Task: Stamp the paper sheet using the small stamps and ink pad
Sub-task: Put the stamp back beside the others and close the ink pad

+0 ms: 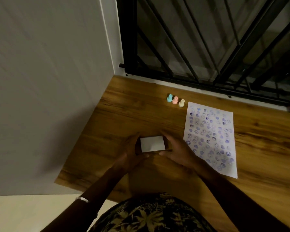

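Note:
A small rectangular ink pad case (152, 143) with a white lid sits low over the wooden table, held between both hands. My left hand (132, 153) grips its left side and my right hand (176, 150) grips its right side. To the right lies a white paper sheet (210, 138) covered with several purple stamped smileys and hearts. Three small stamps stand upright in a row beyond the hands, near the sheet's top left corner: a blue stamp (169, 98), a pink stamp (175, 100) and a cream stamp (181, 103).
The wooden table (124, 114) ends at a grey wall on the left and a black barred window (208, 47) at the back. My patterned shirt (149, 215) fills the near edge. A bracelet (82, 199) is on the left wrist.

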